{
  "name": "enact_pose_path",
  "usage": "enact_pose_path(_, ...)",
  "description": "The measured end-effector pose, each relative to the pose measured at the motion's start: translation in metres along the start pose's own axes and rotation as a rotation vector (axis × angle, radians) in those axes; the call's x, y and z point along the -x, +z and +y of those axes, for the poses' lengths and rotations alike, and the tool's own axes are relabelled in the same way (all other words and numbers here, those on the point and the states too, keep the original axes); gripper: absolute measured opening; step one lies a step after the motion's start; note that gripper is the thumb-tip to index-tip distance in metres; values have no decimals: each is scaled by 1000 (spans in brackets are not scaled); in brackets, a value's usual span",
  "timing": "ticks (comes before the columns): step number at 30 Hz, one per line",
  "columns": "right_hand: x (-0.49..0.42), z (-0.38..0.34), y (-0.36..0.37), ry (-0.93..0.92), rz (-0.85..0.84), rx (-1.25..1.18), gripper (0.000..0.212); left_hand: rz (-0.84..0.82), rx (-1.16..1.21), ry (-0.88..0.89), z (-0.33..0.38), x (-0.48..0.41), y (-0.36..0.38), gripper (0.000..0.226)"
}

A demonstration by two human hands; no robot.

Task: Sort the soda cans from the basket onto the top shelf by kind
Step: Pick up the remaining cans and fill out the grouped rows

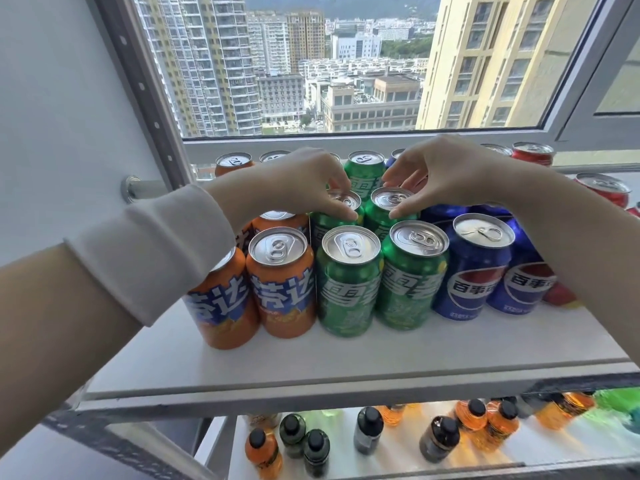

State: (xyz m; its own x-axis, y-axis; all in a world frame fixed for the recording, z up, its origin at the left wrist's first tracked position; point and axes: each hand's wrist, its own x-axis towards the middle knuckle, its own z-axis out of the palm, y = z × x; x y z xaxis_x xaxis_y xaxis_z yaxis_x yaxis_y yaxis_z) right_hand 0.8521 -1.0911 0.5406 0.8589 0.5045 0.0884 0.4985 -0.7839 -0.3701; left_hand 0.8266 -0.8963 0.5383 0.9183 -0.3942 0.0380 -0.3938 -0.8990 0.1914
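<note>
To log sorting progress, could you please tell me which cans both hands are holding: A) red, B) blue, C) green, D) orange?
C: the left hand pinches the rim of the left green can and the right hand that of the right green can, both in the second row.

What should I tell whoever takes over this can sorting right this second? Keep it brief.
Hands: the left hand pinches the rim of the left middle-row green can; the right hand pinches the right middle-row green can beside it. Both cans stand on the top shelf.
Done: orange cans left, green cans centre, blue cans right, red cans far right.
Left: release both cans. The basket is out of view, so check it for leftovers.
</note>
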Motion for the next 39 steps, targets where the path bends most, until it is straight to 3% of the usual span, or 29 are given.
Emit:
enact_pose_path(14,1,-1,-1,36,-52,-59,62,-38,-69,16,4,0,-2,54)
enact_pose_path(19,6,-1,-2,72,-41,-141,62,-129,-138,13,3,-9,-9,64)
enact_pose_path(22,15,11,-12,76,70,-177,52,-138,-111,12,8,-16,-14,63)
enact_pose_path(26,27,44,-31,112,183,-62,47,-6,-60,85,38,-35,-13,56)
enact_pose_path(32,28,86,-39,141,49,123,57,-15,-15,76,86,-75,10,64)
enact_pose_path(39,24,107,-40,85,27,96,58,-46,-58,64,93,-95,23,54)
